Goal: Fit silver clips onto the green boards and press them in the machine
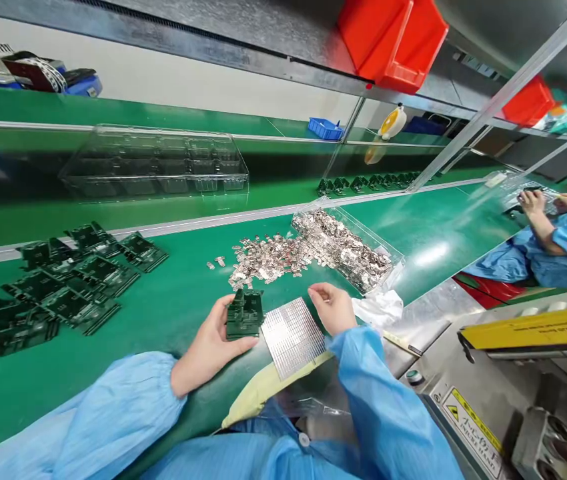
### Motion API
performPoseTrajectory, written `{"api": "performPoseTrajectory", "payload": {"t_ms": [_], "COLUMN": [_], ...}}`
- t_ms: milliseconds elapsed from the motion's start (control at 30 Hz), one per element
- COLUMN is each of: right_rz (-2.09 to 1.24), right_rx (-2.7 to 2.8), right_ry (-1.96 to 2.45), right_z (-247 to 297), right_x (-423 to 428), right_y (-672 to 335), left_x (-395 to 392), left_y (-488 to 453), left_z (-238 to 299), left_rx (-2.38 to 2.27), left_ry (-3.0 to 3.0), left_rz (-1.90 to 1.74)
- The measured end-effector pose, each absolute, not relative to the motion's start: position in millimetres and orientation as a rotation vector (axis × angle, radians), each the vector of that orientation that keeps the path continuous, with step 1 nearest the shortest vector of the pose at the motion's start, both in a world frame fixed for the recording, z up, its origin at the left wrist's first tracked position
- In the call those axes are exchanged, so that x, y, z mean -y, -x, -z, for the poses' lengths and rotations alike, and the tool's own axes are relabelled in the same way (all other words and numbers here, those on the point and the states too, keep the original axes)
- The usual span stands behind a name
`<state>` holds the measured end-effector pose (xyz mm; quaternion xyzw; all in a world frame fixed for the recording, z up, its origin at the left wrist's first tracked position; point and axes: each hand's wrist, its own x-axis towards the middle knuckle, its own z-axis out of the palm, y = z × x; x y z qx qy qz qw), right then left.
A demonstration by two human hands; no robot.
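Observation:
My left hand (208, 348) grips a green circuit board (244, 315) by its edge, thumb in front and fingers behind. Just right of the board lies a silvery sheet (293, 339) divided into a fine grid of small pieces. Over the sheet's right edge, my right hand (334, 309) has thumb and fingertips pinched together; whatever may be between them is too small to make out. Beyond both hands spreads a heap of small metal parts (263, 260), running into a clear plastic tray (391, 267) filled with more of them.
Several circuit boards (78, 283) lie stacked at left. A clear blister tray (158, 177) stands behind, and a row of boards (363, 183) lines the rear ledge. White crumpled tissue (381, 307) sits right of my right hand. Machinery (508, 400) is at right; a co-worker (558, 233) works beyond.

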<state>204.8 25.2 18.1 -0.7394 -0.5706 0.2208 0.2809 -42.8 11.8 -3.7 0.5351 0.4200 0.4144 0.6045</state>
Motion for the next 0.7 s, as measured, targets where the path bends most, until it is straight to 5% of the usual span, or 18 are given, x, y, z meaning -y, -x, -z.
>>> {"api": "performPoseTrajectory", "payload": {"t_ms": [700], "right_rz": [-0.441], "right_rx": [2.197], "right_ry": [2.257], "right_z": [-20.9], "right_x": [-93.8], "right_y": [-204.7], "left_x": [-20.2], "left_y": [-9.3], "left_z": [21.4], "left_rx": [-0.9], "left_ry": [-1.07], "left_rz": [-1.051]}}
